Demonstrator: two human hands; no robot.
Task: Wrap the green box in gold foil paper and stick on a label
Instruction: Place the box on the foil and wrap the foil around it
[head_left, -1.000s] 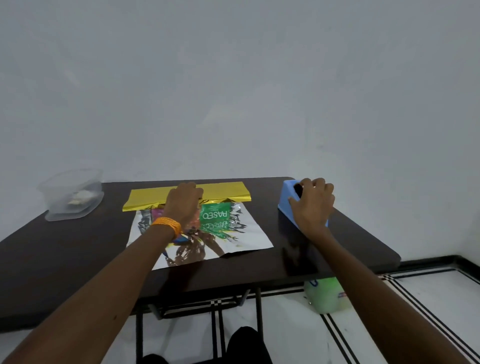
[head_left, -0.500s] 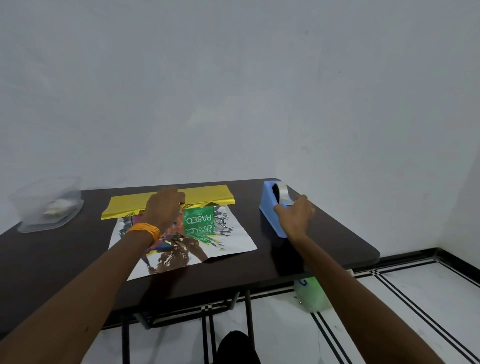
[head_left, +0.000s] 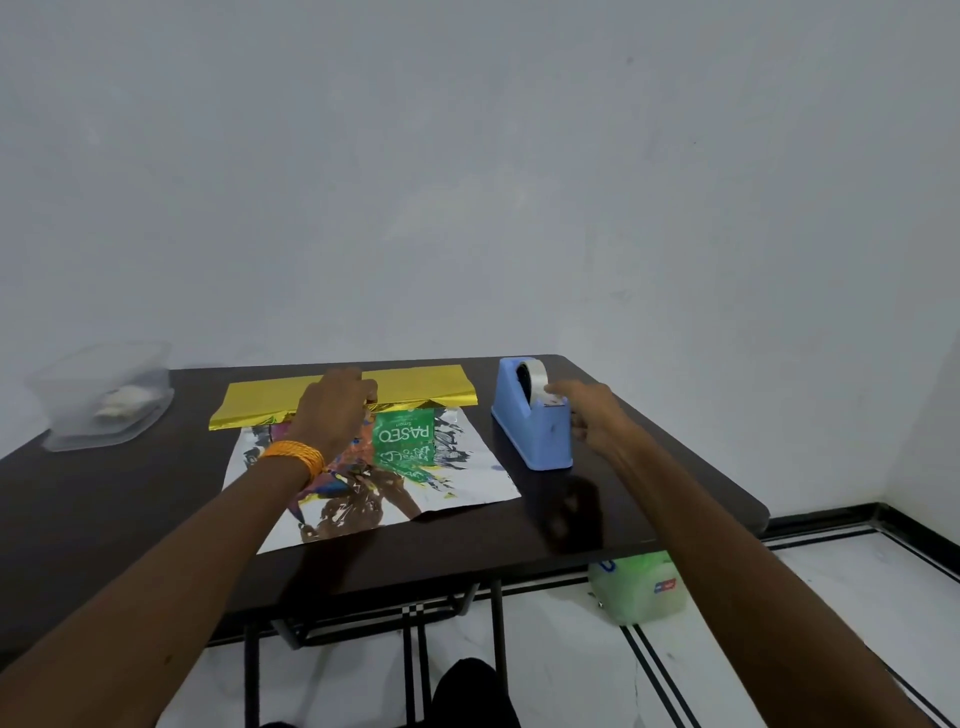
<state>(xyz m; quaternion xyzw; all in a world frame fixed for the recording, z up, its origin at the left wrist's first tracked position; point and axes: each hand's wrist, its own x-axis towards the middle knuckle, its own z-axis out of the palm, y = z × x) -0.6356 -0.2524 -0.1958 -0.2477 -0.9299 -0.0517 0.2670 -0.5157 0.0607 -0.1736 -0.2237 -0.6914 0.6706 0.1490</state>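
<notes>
The left grip (head_left: 332, 410) covers half the green printed box (head_left: 402, 436), which lies mid-surface on crinkled, mirror-backed gold foil paper (head_left: 421, 384). Its fingers bend over the fold with their tips hidden, so I cannot tell its hold. The right grip (head_left: 587, 415) pinches the clear tape (head_left: 551, 399) at the blue plastic dispenser (head_left: 530, 436), near the right edge of the dark glossy surface (head_left: 130, 493).

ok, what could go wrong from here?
1. Only the left hand holds the gold foil fold down on the green box; if it lifts, the fold may spring open.
2. The right hand reaches the tape end alone; nothing steadies the tape dispenser, so a pull may drag it.
</notes>
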